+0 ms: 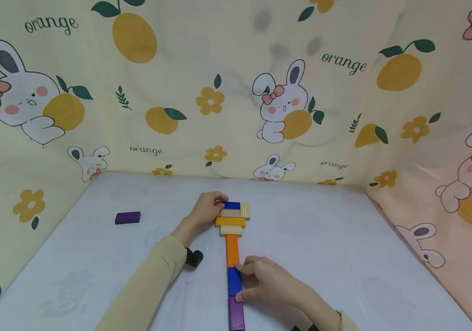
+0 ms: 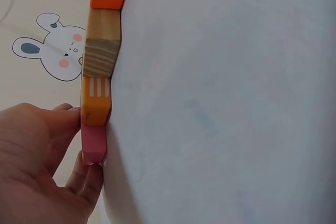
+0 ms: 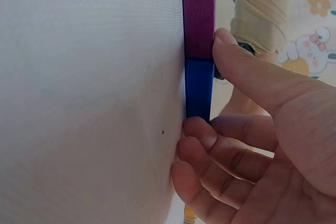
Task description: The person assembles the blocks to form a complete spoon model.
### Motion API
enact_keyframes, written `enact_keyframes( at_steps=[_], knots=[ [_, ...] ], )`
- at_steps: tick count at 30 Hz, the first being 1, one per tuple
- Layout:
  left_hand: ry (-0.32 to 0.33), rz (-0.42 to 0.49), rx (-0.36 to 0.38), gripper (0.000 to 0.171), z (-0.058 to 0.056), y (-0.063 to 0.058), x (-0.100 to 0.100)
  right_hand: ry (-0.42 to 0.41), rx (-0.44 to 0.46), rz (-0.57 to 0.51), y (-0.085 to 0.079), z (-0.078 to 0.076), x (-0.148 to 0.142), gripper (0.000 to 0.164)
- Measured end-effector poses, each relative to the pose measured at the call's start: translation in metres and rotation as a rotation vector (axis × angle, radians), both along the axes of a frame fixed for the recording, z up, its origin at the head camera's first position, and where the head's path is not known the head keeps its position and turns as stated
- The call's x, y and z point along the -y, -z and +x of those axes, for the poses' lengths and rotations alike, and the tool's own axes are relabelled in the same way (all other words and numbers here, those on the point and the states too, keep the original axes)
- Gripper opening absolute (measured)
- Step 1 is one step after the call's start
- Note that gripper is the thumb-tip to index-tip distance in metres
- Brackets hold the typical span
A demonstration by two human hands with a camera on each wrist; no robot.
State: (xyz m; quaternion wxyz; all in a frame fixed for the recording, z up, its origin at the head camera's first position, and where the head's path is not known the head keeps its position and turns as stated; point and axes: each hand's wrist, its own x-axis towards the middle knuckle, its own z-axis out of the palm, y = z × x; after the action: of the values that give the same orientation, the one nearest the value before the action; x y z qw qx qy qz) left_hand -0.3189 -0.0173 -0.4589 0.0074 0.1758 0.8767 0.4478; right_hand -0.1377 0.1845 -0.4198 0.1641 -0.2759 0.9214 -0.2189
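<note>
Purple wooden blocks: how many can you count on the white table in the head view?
2. One purple rectangular wooden block lies alone at the table's far left; the other ends the line nearest the camera, below the right hand. Hands may hide others.

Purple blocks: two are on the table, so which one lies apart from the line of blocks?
The purple block at the table's far left lies alone, untouched. The other purple block ends the line, by the right hand.

On the table (image 1: 327, 239) a line of blocks (image 1: 233, 276) runs from the near edge toward the back, ending in a cluster of blocks (image 1: 233, 216) laid crosswise. The left hand (image 1: 208, 208) rests at the cluster's left side; the right hand (image 1: 267, 280) lies against the line's right side. A lone block (image 1: 127, 218) sits well apart, far left.
</note>
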Motion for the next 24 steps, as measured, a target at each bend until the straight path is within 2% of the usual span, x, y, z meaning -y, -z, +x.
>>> enact_keyframes(
  at_steps=[9,13,17,24],
  knots=[
    [-0.012,-0.014,-0.008,0.024,0.001,-0.001,0.002,0.013,0.009,-0.003,-0.001,0.001,0.001,0.072],
    [-0.042,-0.003,0.002,0.027,0.006,-0.005,0.011,0.007,0.005,-0.009,-0.001,0.002,0.001,0.072],
    [-0.071,0.034,-0.017,0.027,0.016,-0.016,0.031,-0.007,-0.015,-0.01,-0.001,0.002,0.001,0.073],
    [-0.097,0.064,-0.151,0.025,0.045,-0.038,0.086,-0.021,-0.037,-0.007,-0.002,0.002,0.0,0.073]
  ],
)
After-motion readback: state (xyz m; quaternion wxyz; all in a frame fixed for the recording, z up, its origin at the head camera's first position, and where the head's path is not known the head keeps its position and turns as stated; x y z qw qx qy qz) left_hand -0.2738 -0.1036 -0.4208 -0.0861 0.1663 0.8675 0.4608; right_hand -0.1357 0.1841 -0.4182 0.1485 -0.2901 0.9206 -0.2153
